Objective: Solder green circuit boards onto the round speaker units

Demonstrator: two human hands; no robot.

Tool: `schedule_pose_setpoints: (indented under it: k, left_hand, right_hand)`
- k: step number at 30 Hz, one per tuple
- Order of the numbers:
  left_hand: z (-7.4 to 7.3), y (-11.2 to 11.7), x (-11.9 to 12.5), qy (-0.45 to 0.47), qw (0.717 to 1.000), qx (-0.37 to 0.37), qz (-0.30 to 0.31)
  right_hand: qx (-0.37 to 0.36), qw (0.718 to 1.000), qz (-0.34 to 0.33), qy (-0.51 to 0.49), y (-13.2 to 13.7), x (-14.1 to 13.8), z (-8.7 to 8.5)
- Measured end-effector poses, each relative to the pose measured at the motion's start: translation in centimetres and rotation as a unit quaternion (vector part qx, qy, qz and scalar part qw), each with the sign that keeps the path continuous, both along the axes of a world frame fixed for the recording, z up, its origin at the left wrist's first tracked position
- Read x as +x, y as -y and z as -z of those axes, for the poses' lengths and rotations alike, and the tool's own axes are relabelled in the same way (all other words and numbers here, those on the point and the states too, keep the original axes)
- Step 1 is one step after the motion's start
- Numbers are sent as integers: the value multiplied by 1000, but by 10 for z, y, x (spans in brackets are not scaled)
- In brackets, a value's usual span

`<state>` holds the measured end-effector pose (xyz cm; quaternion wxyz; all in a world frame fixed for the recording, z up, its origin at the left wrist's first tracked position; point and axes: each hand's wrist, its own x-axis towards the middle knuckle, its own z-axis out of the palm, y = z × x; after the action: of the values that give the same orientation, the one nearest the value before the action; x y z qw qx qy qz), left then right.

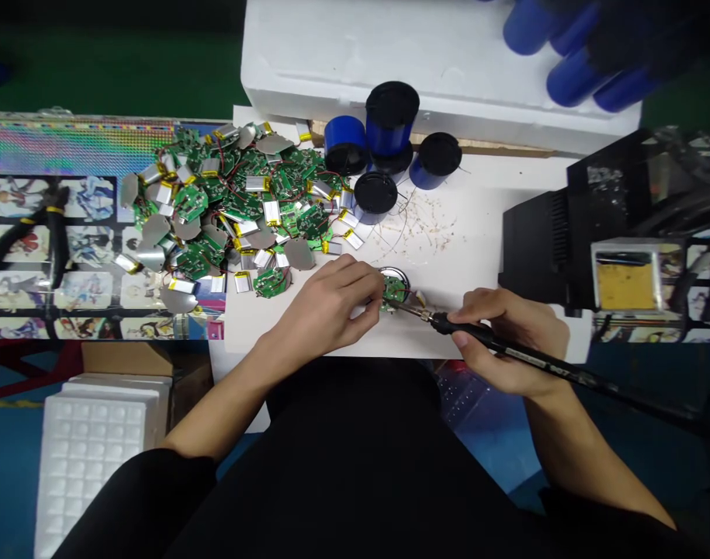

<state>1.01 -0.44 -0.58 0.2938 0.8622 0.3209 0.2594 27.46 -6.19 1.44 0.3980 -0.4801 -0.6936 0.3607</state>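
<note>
My right hand (pixel 506 338) grips a black soldering iron (pixel 476 332) like a pen, its metal tip pointing left onto a green circuit board (pixel 394 289). That board sits in a round dark-rimmed piece on the white work surface, with a red wire across it. From the left, my left hand (pixel 346 299) reaches to the board's edge, thumb and fingers pinched together. What they hold is hidden. Just right of the board lies a small silver and yellow piece (pixel 417 298). A heap of green circuit boards with wired silver battery cells (pixel 250 202) lies beyond my left hand.
Blue and black cylindrical housings (pixel 391 116) stand at the back against a white foam block (pixel 448 78). Pliers (pixel 55 233) rest at far left. At right are a dark box-shaped unit (pixel 535 241) and a yellow sponge (pixel 625 286) in a tray. Foam trays (pixel 92 450) are stacked lower left.
</note>
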Motion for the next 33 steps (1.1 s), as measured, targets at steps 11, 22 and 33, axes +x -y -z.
schedule_pose_setpoints:
  k: [11,22,33]
  left_hand:
    - [0,1,1,-13,1000,-8,-8]
    - [-2,0,2,-22,1000,-18,-11]
    - [-3,0,1,-19,1000,-14,-9]
  right_hand:
    - [4,1000,9,15,0,1,-2]
    - [1,1000,4,26,-1,0,-3]
    - [9,999,5,35,-2,1,-3]
